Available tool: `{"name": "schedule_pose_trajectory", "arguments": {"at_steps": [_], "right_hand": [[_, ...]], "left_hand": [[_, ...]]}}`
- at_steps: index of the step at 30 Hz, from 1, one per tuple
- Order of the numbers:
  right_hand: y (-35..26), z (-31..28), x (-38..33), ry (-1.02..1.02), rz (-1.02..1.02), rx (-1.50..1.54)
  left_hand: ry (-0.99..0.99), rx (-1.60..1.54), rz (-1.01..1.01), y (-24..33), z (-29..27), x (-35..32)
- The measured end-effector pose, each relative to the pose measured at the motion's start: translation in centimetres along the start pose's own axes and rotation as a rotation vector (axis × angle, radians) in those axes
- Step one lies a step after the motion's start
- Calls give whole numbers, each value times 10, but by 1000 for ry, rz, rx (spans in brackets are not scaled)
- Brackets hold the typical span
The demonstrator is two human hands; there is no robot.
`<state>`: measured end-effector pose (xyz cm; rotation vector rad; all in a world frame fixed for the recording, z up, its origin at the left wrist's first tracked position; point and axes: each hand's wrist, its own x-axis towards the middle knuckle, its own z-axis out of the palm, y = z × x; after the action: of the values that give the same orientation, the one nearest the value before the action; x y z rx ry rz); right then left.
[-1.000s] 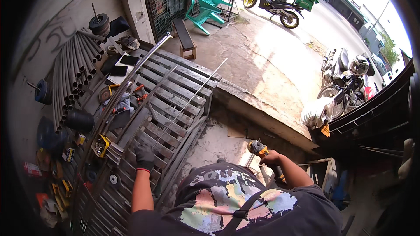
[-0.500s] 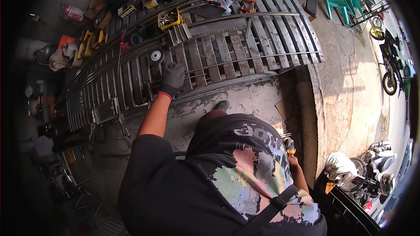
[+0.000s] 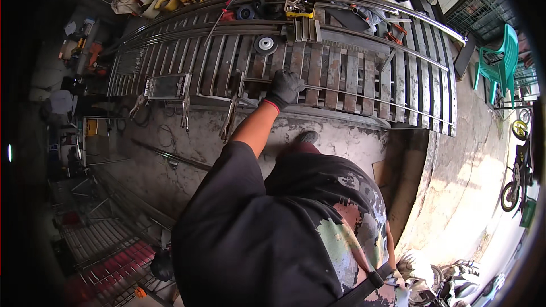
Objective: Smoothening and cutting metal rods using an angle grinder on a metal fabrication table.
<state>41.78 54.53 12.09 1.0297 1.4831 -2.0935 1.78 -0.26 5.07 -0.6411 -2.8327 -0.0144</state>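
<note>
My left hand (image 3: 285,87), in a dark grey work glove with a red cuff, is closed around a long thin metal rod (image 3: 364,99). The rod lies along the near side of a slatted metal workbench (image 3: 335,74), and a short length shows left of the fist. Just beyond the hand rests a black wheel-like disc (image 3: 265,45) with a pale hub. A locking clamp (image 3: 230,111) hangs at the bench's near edge, left of my wrist. Of my right arm only a strip of forearm shows beside my torso; the right hand is hidden.
A yellow box of small metal parts (image 3: 300,5) stands beyond the disc, with metal channel pieces before it. Long tubes (image 3: 392,5) run along the bench's far side. More clamps (image 3: 185,112) hang at the left. A green plastic chair (image 3: 497,65) stands right of the bench.
The view has turned, shifting the bench rightward. My left hand stays at the rod, its fingers now closed on it. My right hand, earlier at a yellow-and-black power tool, has gone out of sight.
</note>
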Motion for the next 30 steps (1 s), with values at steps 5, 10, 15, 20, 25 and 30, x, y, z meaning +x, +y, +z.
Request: {"name": "schedule_pose_trajectory", "arguments": {"at_steps": [5,10,15,20,25,30], "right_hand": [[-46,0,-56,-142,-189,-294],[-89,69,-81,-264,-365,-562],[-64,9,-5,-13,44,-275],[30,-91,78,129,244,-1035],[7,-60,69,183,451,-759],[9,-65,65,196,456,-728]], "left_hand": [[71,6,-37,-15,18,-15],[152,-18,-126,-12,29,-7],[66,-173,-144,-38,31,-22],[56,-218,-60,-24,2,-8],[44,-137,-72,-52,24,-46],[16,28,-180,-47,4,-60]]}}
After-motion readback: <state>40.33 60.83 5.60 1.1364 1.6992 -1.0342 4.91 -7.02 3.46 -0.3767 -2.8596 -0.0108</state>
